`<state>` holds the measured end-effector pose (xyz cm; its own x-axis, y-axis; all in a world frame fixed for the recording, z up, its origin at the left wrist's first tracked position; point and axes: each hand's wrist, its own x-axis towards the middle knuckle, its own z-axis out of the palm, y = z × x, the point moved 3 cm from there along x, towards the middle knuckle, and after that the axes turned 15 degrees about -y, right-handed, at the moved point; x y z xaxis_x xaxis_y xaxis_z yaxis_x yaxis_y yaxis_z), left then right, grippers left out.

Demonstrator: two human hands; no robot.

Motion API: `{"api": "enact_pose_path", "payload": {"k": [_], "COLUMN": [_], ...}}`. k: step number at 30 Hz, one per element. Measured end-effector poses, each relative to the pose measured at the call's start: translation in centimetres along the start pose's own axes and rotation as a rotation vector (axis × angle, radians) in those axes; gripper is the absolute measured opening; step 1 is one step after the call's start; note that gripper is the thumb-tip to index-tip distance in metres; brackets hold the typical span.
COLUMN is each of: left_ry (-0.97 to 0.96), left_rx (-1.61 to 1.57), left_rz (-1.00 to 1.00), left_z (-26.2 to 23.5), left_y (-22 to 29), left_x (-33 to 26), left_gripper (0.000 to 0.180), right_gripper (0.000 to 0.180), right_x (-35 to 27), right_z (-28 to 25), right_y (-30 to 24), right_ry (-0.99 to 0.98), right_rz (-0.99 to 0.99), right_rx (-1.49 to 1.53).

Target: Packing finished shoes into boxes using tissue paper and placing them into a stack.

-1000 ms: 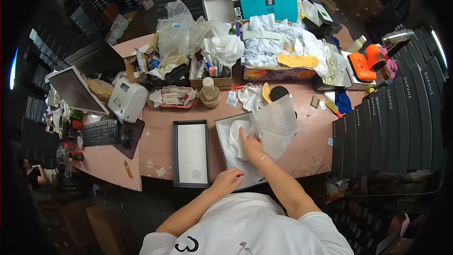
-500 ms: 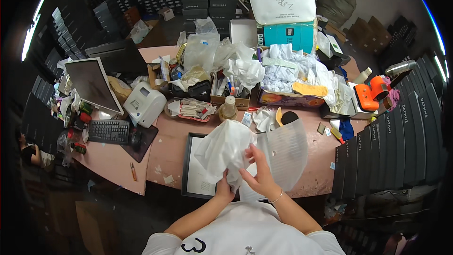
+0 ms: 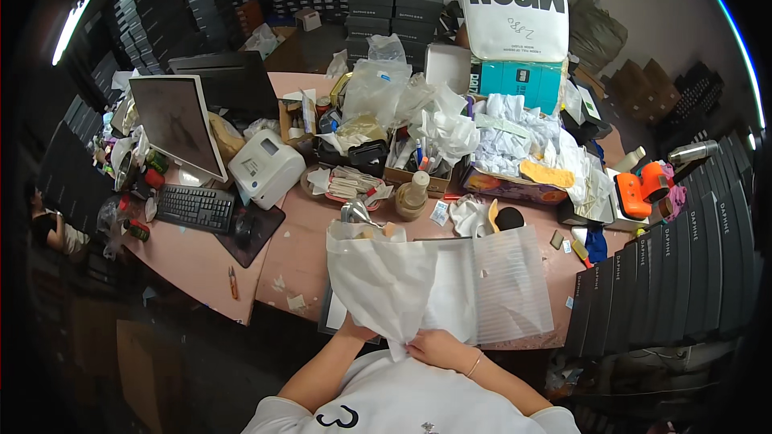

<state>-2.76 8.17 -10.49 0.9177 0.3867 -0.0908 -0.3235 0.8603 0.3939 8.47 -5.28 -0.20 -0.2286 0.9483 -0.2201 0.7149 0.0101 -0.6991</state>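
White tissue paper (image 3: 384,277) is lifted up in front of the person, above the near edge of the pink table (image 3: 193,253), and it hangs as a wide crumpled sheet that narrows toward the bottom. The right hand (image 3: 434,347) is closed on the lower corner of the paper, pinching it between the fingers. The left hand (image 3: 354,328) is mostly hidden behind the sheet; I cannot tell if it is closed on the paper or only touches it from behind.

Just to the right of the sheet, touching it, lies a ribbed translucent plastic bag (image 3: 508,283), flat on the table. Under the paper, the dark rim of a flat box lid (image 3: 326,317) shows at the table edge.

What could go wrong, in my judgement: the paper is thin, so it may tear at the pinched corner if the right hand pulls hard. Its loose upper edge is near a metal clip (image 3: 354,212) and a small bottle (image 3: 412,194), and it may catch on them or push them over.

Farther on the table stand a white label printer (image 3: 265,167), a black keyboard (image 3: 193,207) and a monitor (image 3: 177,122).
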Motion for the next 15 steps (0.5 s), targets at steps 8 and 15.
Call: {"api": "enact_pose_path", "payload": {"k": [8, 15], "left_ry": [0.012, 0.066], "left_rx": [0.697, 1.124], "left_rz": [-0.183, -0.289], "left_z": [2.9, 2.9], "left_y": [5.5, 6.1], "left_x": [-0.2, -0.4], "left_gripper": [0.034, 0.023], "right_gripper": [0.041, 0.058], "right_x": [-2.3, -4.4], "right_z": [-14.9, -4.8], "right_y": [-0.6, 5.8], "right_ry": [0.348, 0.097], "right_rz": [0.13, 0.374], "right_rx": [0.373, 0.921]}}
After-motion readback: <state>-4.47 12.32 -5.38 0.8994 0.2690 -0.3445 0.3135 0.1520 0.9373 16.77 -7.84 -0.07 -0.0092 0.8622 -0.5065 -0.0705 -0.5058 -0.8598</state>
